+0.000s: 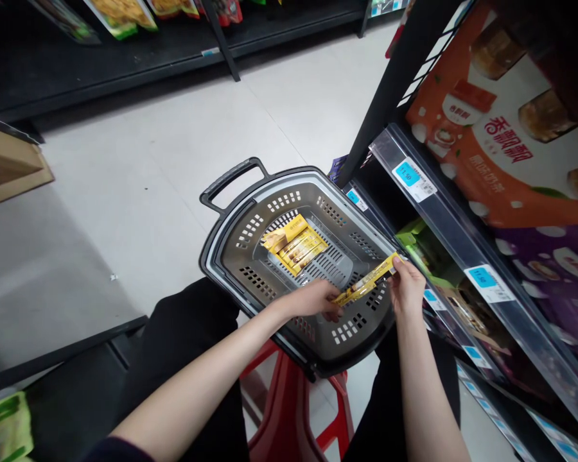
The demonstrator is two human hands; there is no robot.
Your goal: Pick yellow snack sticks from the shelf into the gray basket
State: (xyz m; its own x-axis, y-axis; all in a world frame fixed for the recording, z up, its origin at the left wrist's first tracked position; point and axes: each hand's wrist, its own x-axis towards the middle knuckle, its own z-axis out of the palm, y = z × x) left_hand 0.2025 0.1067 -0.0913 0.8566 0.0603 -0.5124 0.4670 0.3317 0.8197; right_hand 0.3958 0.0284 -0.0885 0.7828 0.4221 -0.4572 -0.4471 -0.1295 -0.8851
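Spanning both hands: slim yellow packet (366, 284), over the lower-right part of the basket (236, 256), center-right of frame. Left hand (315, 299) has its fingers closed on the lower-left end, right hand (407, 282) pinches the upper-right end. Long axis slants up to the right, crosswise between the grips.

Yellow box (301, 247) sits inside the basket, up and left of the packet; left hand is clearly the nearer one. Box looks open, with similar slim packets showing; exact fit of the held one, can't tell. Bare slotted basket floor shows between box and packet, so the direct line looks open.

Edges: right hand is just beside the basket's right rim, close to the shelf edge (438, 218) with price tags, so that side is tight. More room up and left. Handle (234, 174) sticks out past the upper-left rim; red stool (286, 398) is at bottom center. Beyond: pale floor (149, 160), then the dark shelf (149, 77) across the upper left.
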